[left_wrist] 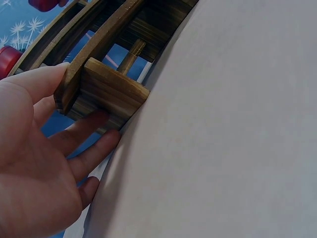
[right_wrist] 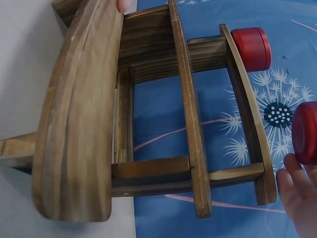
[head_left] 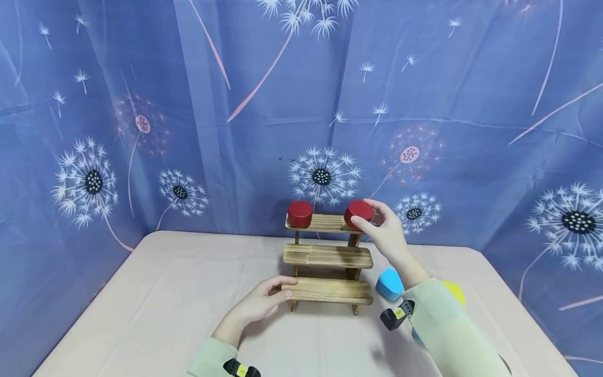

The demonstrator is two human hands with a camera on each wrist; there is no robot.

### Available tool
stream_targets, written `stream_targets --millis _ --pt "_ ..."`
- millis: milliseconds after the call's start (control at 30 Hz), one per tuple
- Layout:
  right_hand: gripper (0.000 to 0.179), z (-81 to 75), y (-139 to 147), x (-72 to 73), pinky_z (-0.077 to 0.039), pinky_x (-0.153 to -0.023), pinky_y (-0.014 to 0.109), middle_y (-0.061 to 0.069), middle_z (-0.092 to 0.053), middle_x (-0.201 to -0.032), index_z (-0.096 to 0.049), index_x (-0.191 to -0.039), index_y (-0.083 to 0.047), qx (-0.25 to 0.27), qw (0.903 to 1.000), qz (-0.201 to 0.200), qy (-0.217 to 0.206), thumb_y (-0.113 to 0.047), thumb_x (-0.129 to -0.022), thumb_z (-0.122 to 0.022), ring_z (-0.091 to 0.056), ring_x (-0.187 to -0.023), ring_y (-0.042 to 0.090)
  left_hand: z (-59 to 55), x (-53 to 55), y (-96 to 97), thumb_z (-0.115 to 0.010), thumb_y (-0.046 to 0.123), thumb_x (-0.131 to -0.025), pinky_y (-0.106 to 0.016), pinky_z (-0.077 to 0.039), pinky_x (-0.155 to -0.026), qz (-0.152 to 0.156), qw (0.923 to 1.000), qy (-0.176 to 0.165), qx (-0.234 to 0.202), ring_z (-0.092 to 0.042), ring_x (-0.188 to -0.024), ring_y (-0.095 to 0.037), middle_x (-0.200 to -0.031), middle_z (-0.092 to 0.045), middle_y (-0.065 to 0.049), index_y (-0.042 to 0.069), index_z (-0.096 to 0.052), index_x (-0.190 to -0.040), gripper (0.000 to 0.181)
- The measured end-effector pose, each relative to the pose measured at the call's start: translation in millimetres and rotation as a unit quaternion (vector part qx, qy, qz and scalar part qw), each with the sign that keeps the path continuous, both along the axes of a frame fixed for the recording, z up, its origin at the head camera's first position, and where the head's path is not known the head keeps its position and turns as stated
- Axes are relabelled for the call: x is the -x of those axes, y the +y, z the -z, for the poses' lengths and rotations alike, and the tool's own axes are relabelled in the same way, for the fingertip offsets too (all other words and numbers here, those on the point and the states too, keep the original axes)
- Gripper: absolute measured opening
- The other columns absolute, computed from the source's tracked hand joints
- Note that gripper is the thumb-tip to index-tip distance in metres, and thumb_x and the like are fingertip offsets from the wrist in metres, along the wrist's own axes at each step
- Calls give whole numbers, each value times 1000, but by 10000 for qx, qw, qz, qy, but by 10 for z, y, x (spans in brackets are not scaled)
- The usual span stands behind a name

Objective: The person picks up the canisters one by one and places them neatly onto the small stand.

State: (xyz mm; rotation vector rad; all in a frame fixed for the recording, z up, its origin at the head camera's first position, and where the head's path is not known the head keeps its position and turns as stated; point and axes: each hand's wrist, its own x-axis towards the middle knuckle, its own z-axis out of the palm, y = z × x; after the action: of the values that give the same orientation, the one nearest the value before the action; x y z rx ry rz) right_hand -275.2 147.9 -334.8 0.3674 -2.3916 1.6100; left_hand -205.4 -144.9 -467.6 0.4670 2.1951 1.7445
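Note:
A three-tier wooden display stand (head_left: 327,289) stands on the table, its steps rising toward the back. My left hand (head_left: 256,303) grips the left end of the lowest shelf, thumb at the edge and other fingers against the side support (left_wrist: 111,89). At the top shelf's right end, my right hand (head_left: 387,233) holds a red round tin (head_left: 359,210) between thumb and fingers. In the right wrist view a gap shows between this tin (right_wrist: 304,133) and the top shelf. A matching red tin (head_left: 300,213) sits on that shelf's left end.
Right of the stand lies a light blue rounded piece (head_left: 390,284). Beyond the right forearm, a yellow piece (head_left: 454,292) is partly hidden by the sleeve, and another blue bit (head_left: 416,335) peeks out below it. A blue dandelion-print curtain (head_left: 264,157) hangs behind the table.

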Motion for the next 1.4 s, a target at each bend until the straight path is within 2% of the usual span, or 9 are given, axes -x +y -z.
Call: stream_targets --millis 267,500,867,1067,1200,1400 --pt "61 -24 -109 54 -50 -71 20 15 -59 -120 -46 -138 -9 82 9997 -179 -123 -32 -86 -69 -59 -87 8 -10 -10 -15 -56 24 -96 -19 -30 -42 60 10000 7 -44 -30 -42 -5 -93 -58 -10 8 -52 -131 39" --pt "60 -54 -193 109 -51 -71 21 13 -59 -119 -46 -137 -10 176 9994 -257 -149 -34 -87 -68 -58 -90 9 -38 -15 3 -55 22 -96 -20 -30 -42 32 10000 -1 -52 -30 -43 -6 -104 -59 -13 8 -51 -132 39" --pt "62 -7 -290 199 -47 -67 20 12 -58 -118 -45 -139 -11 162 9994 -231 -217 -35 -86 -68 -57 -90 11 -12 2 -1 -55 25 -96 -20 -29 -42 -12 10000 -44 19 -29 -42 -5 -101 -59 -12 10 -53 -131 38" --pt "62 14 -275 193 -49 -69 21 12 -58 -120 -44 -139 -11 179 9989 -303 -303 -35 -87 -68 -57 -88 12 -2 5 15 -55 25 -96 -20 -29 -42 -18 10000 -62 57 -28 -42 -6 -101 -59 -11 12 -53 -131 37" --pt "63 19 -274 183 -51 -73 22 12 -59 -122 -45 -138 -11 104 9987 -347 -371 -35 -86 -69 -58 -97 18 9 7 14 -55 24 -96 -20 -29 -42 -27 9999 -91 37 -28 -42 -6 -100 -58 -11 11 -53 -131 37" --pt "64 68 -301 203 -52 -86 35 13 -60 -123 -44 -138 -10 -241 9985 -376 -329 -34 -85 -70 -60 -108 27 7 10 -3 -55 24 -96 -19 -29 -42 -32 9999 -39 95 -30 -42 -7 -92 -58 -10 13 -53 -131 37"
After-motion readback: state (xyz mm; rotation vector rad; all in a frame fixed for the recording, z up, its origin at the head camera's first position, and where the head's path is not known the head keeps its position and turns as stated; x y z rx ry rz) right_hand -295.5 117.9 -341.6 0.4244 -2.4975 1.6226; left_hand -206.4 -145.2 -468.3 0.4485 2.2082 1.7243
